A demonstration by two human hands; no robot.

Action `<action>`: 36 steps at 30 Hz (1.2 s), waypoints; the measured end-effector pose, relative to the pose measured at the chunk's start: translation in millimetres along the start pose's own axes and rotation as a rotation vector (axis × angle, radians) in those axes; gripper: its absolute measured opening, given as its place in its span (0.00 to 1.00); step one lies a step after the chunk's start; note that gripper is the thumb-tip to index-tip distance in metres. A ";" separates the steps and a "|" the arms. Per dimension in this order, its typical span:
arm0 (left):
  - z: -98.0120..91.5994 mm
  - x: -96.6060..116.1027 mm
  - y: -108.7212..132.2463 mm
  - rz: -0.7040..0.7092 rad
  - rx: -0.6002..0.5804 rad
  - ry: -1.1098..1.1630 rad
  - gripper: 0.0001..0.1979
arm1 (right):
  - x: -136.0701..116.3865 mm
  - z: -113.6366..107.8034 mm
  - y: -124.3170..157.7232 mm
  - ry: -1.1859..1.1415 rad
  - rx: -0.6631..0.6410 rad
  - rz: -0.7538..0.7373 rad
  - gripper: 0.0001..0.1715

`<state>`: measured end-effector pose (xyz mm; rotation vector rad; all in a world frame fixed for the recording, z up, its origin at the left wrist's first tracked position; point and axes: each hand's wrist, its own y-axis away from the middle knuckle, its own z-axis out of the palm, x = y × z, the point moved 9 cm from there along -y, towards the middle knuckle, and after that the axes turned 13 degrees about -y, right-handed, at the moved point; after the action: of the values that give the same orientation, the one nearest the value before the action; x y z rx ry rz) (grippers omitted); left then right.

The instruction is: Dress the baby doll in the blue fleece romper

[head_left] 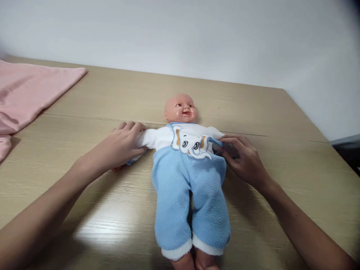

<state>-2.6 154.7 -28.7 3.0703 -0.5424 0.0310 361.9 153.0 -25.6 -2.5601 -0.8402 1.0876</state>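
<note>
A baby doll (pixel 189 165) lies on its back on a light wooden table (pixel 253 108), head toward the far wall. It wears a white top with an elephant picture and fluffy blue trousers. My left hand (pixel 123 144) is closed around the doll's white sleeve on the left side. My right hand (pixel 243 159) pinches the blue-edged sleeve on the doll's other arm, fingers pressed together. The doll's own hands are hidden under mine.
A pink cloth (pixel 28 93) lies spread at the table's far left corner. A white wall runs behind the table. The table's right edge drops off beside a dark object (pixel 348 150).
</note>
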 end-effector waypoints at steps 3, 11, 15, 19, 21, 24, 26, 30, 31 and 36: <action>-30.0 35.0 2.6 0.098 0.119 0.071 0.21 | 11.6 -12.9 20.1 0.120 0.074 -0.055 0.26; -65.4 164.7 -55.3 0.347 0.215 0.104 0.14 | 94.7 -33.1 52.1 -0.222 0.025 0.265 0.44; -32.7 203.8 -95.9 0.420 0.118 -0.043 0.14 | 101.6 -27.5 56.7 -0.373 0.006 0.368 0.37; -14.7 212.2 -107.4 0.416 0.159 -0.077 0.16 | 90.6 -32.7 56.2 -0.360 0.039 0.362 0.32; -11.2 213.9 -104.5 0.440 0.180 -0.073 0.16 | 89.7 -38.4 55.2 -0.395 0.100 0.365 0.32; -11.2 218.5 -97.5 0.538 0.196 -0.008 0.15 | 95.4 -48.8 50.6 -0.450 0.225 0.380 0.33; -13.1 221.1 -93.8 0.619 0.199 0.083 0.13 | 97.6 -55.2 43.4 -0.454 0.290 0.378 0.31; -23.5 219.5 -88.6 0.725 0.298 0.238 0.11 | 77.6 -63.8 19.4 -0.410 0.355 0.286 0.28; -26.1 219.1 -86.7 0.745 0.338 0.241 0.11 | 66.2 -64.1 12.3 -0.385 0.356 0.239 0.27; -30.5 227.2 -70.9 0.893 0.472 0.127 0.13 | -5.9 -39.2 -19.0 -0.162 0.188 -0.035 0.15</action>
<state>234.7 144.3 5.8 2.8626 -2.0703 0.4095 378.9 165.2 13.1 -2.3199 -0.7759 1.3100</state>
